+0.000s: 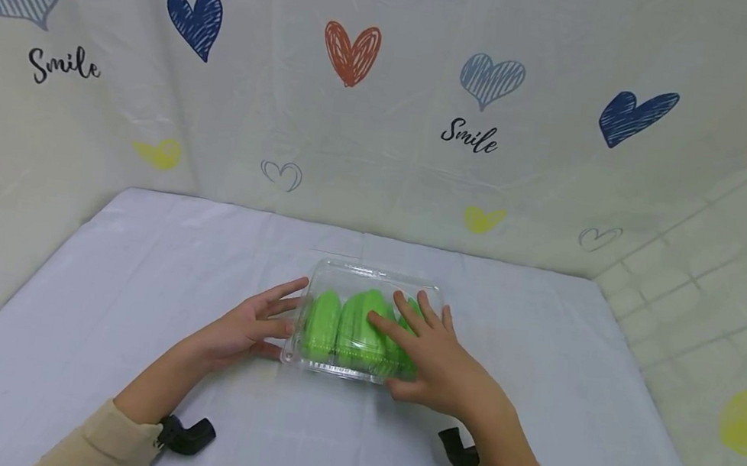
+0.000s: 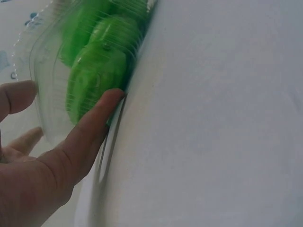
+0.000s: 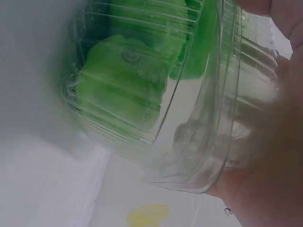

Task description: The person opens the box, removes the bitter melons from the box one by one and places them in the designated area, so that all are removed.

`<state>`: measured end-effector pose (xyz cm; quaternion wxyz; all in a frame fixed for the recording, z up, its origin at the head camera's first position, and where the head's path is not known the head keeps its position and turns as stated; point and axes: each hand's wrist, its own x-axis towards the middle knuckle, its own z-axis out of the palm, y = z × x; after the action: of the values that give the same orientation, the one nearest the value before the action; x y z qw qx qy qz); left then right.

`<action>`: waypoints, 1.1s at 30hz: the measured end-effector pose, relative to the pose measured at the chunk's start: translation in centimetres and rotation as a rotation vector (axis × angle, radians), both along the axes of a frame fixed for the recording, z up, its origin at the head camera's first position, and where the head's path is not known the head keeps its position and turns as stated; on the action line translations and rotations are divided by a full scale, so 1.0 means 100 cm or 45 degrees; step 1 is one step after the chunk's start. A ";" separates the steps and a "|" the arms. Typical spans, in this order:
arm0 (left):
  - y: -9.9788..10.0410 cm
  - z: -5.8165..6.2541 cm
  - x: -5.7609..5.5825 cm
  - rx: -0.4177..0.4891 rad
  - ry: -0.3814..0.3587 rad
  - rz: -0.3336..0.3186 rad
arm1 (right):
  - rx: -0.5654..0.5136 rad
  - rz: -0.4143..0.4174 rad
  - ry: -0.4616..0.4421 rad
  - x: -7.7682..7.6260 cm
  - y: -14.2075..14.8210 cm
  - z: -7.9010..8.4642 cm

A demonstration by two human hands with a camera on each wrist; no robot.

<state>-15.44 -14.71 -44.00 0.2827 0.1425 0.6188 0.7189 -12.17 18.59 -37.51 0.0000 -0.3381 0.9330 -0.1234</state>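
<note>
The centre of the head frame has two hands (image 1: 243,330) (image 1: 435,359), one clear container (image 1: 334,275) and at least three green pieces (image 1: 361,331), with two black fittings (image 1: 187,436) (image 1: 458,450) below and two red hearts (image 1: 351,54) above.

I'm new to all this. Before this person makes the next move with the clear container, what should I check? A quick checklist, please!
1. Left hand in place: ok, at the left end of the clear container.
2. Right hand in place: ok, spread over the container's right part.
3. Green pieces inside: ok, they show through the plastic.
4. Container fastened shut: cannot tell, its closure isn't clear in any view.
5. Container resting fully on the white cloth: cannot tell, its underside is hidden.
</note>
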 end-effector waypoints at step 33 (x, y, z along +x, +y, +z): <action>0.003 0.001 0.003 -0.031 -0.026 0.048 | 0.060 -0.038 0.103 0.012 -0.013 0.003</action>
<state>-15.17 -14.45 -43.88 0.2772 0.1200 0.6272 0.7179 -11.00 17.25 -37.21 -0.0315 -0.3288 0.9398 -0.0878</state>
